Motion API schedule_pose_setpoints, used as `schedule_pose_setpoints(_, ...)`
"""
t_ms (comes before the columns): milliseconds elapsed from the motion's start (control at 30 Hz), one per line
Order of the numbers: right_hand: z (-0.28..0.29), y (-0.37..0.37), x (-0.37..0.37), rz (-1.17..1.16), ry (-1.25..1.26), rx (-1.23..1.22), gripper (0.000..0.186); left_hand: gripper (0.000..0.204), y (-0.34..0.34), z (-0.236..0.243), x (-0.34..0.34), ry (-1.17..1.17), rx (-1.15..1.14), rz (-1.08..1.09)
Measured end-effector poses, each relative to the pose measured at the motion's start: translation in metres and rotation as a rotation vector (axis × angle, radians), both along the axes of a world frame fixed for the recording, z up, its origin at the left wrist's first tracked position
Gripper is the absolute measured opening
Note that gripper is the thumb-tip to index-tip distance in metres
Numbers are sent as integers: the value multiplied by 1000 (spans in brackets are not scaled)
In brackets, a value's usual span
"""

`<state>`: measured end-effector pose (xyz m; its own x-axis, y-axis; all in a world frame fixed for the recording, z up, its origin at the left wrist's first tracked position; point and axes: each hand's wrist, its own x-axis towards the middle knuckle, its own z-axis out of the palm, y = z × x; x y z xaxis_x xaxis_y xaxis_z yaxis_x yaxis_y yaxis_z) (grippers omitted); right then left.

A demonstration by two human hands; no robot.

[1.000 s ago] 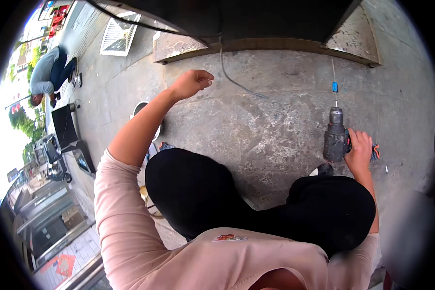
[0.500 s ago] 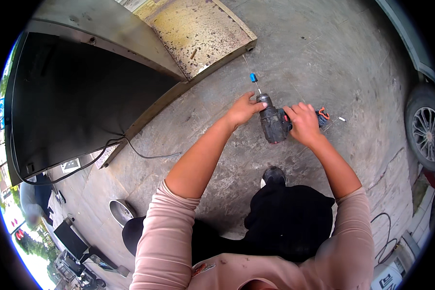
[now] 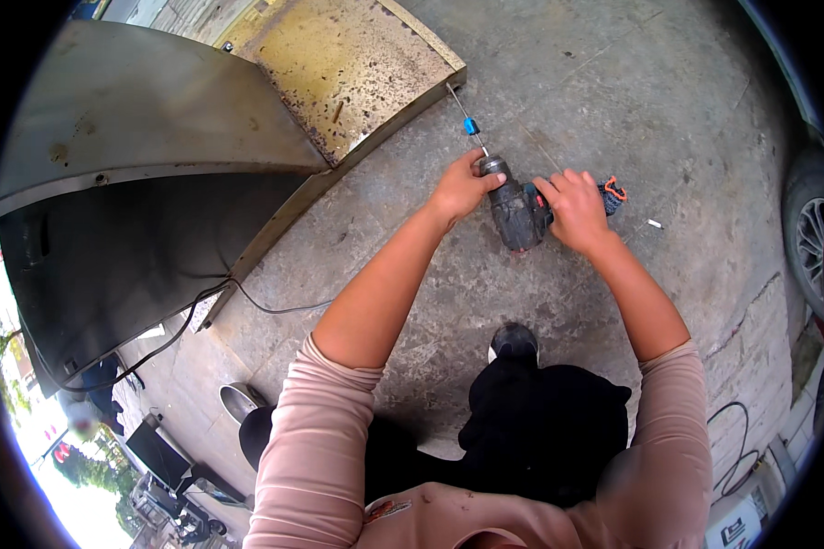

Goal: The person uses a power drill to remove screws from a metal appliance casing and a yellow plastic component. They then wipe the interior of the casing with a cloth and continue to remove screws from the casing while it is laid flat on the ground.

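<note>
A black cordless drill is held low over the concrete floor, pointing away from me. My left hand has its thumb and fingers around the chuck at the front. The fingers of my right hand are closed over the handle, beside a red switch. From the chuck runs a long thin bit with a blue sleeve. Its tip meets the near right corner of a rusty metal cabinet; the exact contact is too small to make out.
Close to my right hand lies a dark knitted bundle with an orange edge. A white stub is on the floor. A black cable trails from the cabinet's dark panel. At right stands a car wheel; a metal bowl sits at left.
My view has shifted a little. Both hands and the drill have moved slightly forward, and the bit's tip now sits at the cabinet's corner. The grip looks the same.
</note>
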<state>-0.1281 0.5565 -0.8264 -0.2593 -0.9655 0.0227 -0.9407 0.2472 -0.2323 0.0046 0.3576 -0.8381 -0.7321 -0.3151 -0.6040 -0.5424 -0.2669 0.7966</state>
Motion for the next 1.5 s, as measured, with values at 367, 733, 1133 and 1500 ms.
schedule_pose_setpoints(367, -9, -4, -5, -2, 30, 4, 55, 67, -1, -7, -6, -34, -27, -5)
schedule_pose_setpoints(733, -14, -2, -6, 0, 41, 16, 57, 66, 1, -10, -5, -38, -54, 2)
schedule_pose_setpoints(1133, -10, -8, -10, -19, 150, 26, 50, 81, 15, -15, -2, 46, 74, 195)
schedule_pose_setpoints(1500, -6, -10, -8, -55, 65, 57, 38, 59, 77, -10, 22, -27, 632, 215)
